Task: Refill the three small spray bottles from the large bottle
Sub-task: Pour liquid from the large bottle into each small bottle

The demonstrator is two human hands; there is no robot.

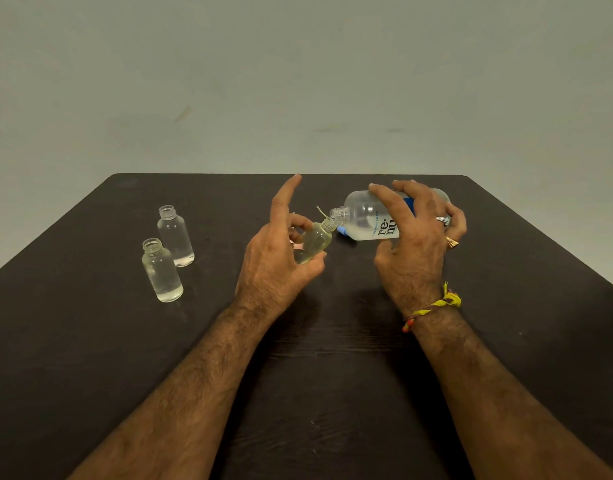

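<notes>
Left hand [280, 258] holds a small bottle [315, 242] off the dark tabletop [90, 341], near the tabletop's middle and toward the far edge. Grip: thumb and curled fingers pinch the bottle's body, index finger sticks straight up and clear of it. Bottle is tilted, open neck pointing up and to the right. It has a slight yellowish tint; fill level not readable.

Right hand [415, 237] holds the large bottle [370, 220] on its side, uncapped threaded neck pointing left and meeting the small bottle's mouth. Grip: fingers spread and curled over the top of the bottle body, thumb underneath. Clear liquid pools in the lower half of the large bottle. Label reads "re-nu" in part; the rest is under the hand. Cannot tell if liquid is flowing at the necks.

A blue cap [342, 230] lies on the tabletop just under the large bottle's shoulder.

Two more small bottles stand upright and uncapped near the left edge, just beside each other: far one [175, 235], near one [162, 270]. Both are clear with a little liquid visible at the bottom.

A thin pale tube [321, 212] pokes up behind the necks; the left hand hides what it belongs to.

Right hand has two rings [447, 230]; right wrist has a yellow-red thread band [433, 306].
</notes>
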